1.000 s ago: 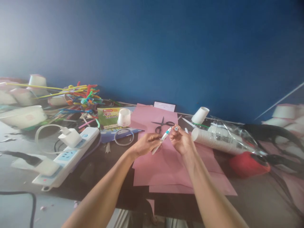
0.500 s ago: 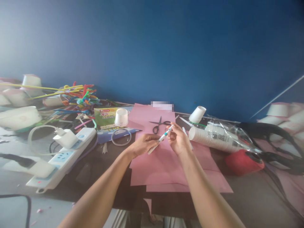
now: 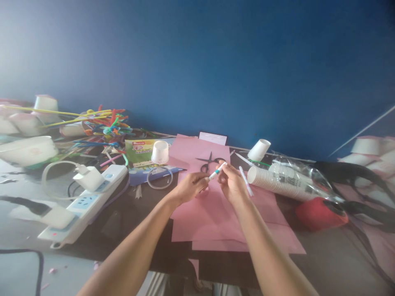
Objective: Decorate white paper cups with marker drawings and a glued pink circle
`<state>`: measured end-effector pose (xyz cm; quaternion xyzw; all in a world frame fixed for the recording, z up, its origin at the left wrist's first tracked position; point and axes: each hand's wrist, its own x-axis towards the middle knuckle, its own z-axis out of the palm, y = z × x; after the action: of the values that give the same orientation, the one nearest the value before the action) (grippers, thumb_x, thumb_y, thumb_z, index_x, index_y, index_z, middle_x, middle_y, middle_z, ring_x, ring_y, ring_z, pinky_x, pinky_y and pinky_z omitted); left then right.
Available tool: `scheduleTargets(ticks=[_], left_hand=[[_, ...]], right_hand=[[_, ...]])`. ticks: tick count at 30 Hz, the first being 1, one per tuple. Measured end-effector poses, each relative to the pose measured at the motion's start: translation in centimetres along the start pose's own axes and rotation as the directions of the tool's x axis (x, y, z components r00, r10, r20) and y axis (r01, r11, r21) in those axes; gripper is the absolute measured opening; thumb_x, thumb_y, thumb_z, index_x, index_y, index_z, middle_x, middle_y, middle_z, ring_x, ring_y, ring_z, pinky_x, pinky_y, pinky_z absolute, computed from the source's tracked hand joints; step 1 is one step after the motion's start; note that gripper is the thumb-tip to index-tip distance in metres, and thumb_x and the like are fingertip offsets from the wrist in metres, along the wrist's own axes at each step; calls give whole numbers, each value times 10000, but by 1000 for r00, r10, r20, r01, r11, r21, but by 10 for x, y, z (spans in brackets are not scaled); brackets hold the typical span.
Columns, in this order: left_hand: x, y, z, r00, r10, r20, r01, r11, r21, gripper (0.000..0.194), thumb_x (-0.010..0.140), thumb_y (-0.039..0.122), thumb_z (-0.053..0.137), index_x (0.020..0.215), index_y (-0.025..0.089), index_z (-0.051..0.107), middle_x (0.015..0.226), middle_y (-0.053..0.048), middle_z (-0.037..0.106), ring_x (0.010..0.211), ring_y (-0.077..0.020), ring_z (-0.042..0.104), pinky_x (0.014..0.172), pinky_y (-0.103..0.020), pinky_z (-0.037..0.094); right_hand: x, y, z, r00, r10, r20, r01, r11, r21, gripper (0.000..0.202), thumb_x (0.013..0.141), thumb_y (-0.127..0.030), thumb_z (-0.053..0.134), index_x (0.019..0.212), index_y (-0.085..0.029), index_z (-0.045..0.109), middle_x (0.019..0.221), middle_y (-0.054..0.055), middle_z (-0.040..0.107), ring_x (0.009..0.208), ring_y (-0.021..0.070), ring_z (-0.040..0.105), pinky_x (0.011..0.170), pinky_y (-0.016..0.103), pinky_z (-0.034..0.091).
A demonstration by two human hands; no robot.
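Note:
A white marker pen (image 3: 214, 174) with a teal band is held between both hands above the pink paper (image 3: 212, 222). My left hand (image 3: 191, 187) is closed round its lower part, which the fingers hide. At the upper end, the fingers of my right hand (image 3: 231, 183) pinch the pen close to its tip. Just beyond the hands lie black scissors (image 3: 210, 161) with their blades apart. Another white pen (image 3: 246, 181) rests on the paper to the right of my right hand.
On the left are a power strip (image 3: 83, 205) with plugs, colourful pipe cleaners (image 3: 112, 123) and an upturned paper cup (image 3: 160, 152) near a ring of cable (image 3: 159, 178). To the right are stacked paper cups (image 3: 277, 181), a tilted cup (image 3: 259, 150) and a red object (image 3: 321, 213).
My left hand has slid up along the marker, so its lower end is now hidden. The hands are slightly closer together. The whole view has shifted a little.

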<state>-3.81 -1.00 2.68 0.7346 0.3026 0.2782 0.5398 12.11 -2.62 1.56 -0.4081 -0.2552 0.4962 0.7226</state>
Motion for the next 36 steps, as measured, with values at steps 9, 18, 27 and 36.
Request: scheduleTargets(ticks=[9,18,27,36], left_hand=[[3,-6,6,996,10,-85,-7,999,43,320,874,388,407,635,176,412,553,45,380,501,-73,328,491,-210,250],[3,-9,8,997,-7,-83,0,997,-78,328,873,396,425,634,173,399,539,50,354,476,-60,293,465,-206,216],[3,-8,11,989,34,-141,-45,996,-81,310,859,398,448,657,163,455,549,53,355,496,-65,290,469,-214,221],[6,-12,6,972,76,-221,-67,997,49,413,882,477,407,678,147,551,587,21,496,518,-84,382,508,-215,302]], right_hand=[[-7,4,6,996,55,63,-59,997,49,262,636,-329,777,719,-153,601,624,-37,591,423,23,384,418,175,312],[-13,13,11,999,-22,37,25,995,-100,278,696,-403,706,719,-151,593,611,-31,596,429,33,401,423,180,304],[-8,25,7,996,-87,32,92,971,-220,340,732,-511,643,773,-176,597,734,12,677,490,74,513,435,192,354],[-11,11,12,996,-44,-76,32,988,-148,315,719,-483,647,797,-180,610,602,-36,563,458,69,465,436,198,355]])
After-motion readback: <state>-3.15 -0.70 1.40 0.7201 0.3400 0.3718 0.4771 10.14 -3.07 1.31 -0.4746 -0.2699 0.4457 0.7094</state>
